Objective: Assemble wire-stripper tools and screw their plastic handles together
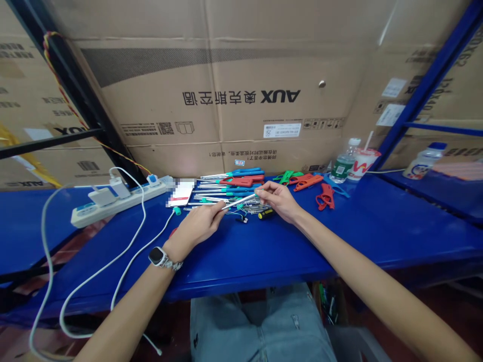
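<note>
A thin silver metal tube (pixel 240 201) runs between my two hands above the blue table. My left hand (pixel 199 221), with a watch on its wrist, is closed around the tube's left end. At the other end, my right hand (pixel 278 199) pinches the tube between thumb and fingers; the very tip is hidden there. Just beyond lie several long-necked lighters with silver tubes, among them one with a red handle (pixel 245 181) and one with a blue handle (pixel 251 171). A yellow-and-black screwdriver handle (pixel 266 214) and a small wired part (pixel 242 219) rest beneath my hands.
To the right lie loose orange casings (pixel 308 182), red casings (pixel 326 197) and green casings (pixel 289 176). Behind them stand a water bottle (pixel 342 163) and a paper cup (pixel 363 163). A power strip (pixel 121 203) with white cables and a phone-like white object (pixel 181 193) are left. Cardboard (pixel 241 65) walls the back.
</note>
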Action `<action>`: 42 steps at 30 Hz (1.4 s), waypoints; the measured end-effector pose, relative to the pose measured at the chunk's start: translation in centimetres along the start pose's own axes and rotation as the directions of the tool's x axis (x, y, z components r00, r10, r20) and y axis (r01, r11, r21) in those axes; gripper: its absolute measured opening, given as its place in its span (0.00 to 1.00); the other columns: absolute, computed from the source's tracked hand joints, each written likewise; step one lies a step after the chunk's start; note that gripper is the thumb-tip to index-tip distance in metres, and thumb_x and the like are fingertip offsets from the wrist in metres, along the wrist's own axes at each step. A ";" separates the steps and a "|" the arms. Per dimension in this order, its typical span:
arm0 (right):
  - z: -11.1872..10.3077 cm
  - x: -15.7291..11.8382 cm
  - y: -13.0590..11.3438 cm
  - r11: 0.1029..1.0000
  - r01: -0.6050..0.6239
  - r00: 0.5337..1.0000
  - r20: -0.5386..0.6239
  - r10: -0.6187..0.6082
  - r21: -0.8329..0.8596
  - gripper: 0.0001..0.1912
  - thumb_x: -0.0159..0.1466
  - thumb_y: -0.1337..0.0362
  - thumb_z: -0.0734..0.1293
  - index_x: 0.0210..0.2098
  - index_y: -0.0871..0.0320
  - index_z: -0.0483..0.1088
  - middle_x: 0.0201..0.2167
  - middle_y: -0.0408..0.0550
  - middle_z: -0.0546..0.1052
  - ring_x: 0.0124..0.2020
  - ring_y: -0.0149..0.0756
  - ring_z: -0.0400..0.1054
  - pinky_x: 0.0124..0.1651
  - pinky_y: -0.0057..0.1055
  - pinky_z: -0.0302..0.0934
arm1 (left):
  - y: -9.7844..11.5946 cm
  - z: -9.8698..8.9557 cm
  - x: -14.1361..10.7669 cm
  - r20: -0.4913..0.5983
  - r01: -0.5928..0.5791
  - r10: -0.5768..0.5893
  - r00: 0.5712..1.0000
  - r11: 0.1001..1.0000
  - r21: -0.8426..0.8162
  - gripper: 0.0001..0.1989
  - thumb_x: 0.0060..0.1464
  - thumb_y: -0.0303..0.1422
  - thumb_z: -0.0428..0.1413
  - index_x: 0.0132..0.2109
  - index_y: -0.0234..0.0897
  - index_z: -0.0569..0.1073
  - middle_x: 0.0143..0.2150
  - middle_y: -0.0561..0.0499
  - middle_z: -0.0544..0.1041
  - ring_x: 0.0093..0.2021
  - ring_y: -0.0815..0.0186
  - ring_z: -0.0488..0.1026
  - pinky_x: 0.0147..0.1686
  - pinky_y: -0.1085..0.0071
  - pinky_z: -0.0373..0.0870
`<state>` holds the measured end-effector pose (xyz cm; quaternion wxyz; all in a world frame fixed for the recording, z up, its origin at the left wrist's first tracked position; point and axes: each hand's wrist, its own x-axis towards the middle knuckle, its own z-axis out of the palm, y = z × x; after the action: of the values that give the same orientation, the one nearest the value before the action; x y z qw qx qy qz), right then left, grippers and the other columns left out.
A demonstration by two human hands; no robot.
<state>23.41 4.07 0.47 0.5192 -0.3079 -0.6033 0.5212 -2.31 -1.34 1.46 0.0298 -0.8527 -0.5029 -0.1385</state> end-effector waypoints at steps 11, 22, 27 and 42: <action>0.6 0.2 0.0 0.995 0.067 0.995 -0.071 -0.072 -0.069 0.20 0.55 0.45 0.74 0.35 0.55 0.73 0.22 0.39 0.72 0.25 0.30 0.64 0.33 0.32 0.60 | 0.0 -0.1 0.3 -0.011 0.048 -0.048 0.999 0.999 -0.007 0.13 0.72 0.37 0.42 0.40 0.40 0.66 0.27 0.50 0.74 0.28 0.58 0.74 0.28 0.67 0.55; -0.2 0.0 0.0 0.988 0.100 0.991 -0.077 -0.110 -0.115 0.22 0.52 0.45 0.78 0.29 0.55 0.70 0.23 0.40 0.74 0.26 0.31 0.66 0.35 0.32 0.62 | 0.1 0.1 0.1 0.014 0.031 -0.031 0.999 0.999 0.016 0.12 0.72 0.36 0.42 0.41 0.40 0.66 0.28 0.49 0.74 0.29 0.57 0.74 0.29 0.67 0.57; -0.3 0.1 0.1 0.999 -0.040 0.998 -0.047 0.042 0.031 0.24 0.48 0.47 0.81 0.25 0.56 0.67 0.20 0.39 0.74 0.22 0.27 0.64 0.30 0.29 0.59 | 0.0 0.3 0.1 0.012 0.044 -0.045 0.999 0.998 0.033 0.13 0.72 0.37 0.41 0.41 0.39 0.66 0.30 0.48 0.76 0.30 0.56 0.75 0.29 0.67 0.55; 0.2 0.3 0.0 0.999 -0.018 0.994 -0.105 0.021 0.032 0.23 0.49 0.47 0.79 0.27 0.57 0.69 0.19 0.39 0.74 0.22 0.27 0.64 0.30 0.28 0.59 | 0.6 0.3 0.5 0.050 0.064 -0.068 0.996 0.994 0.092 0.14 0.73 0.37 0.39 0.45 0.38 0.67 0.33 0.46 0.78 0.33 0.54 0.77 0.29 0.67 0.56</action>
<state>23.15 4.25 0.58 0.5500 -0.3327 -0.5638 0.5185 -1.54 -1.17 1.37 0.0502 -0.8368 -0.5371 -0.0941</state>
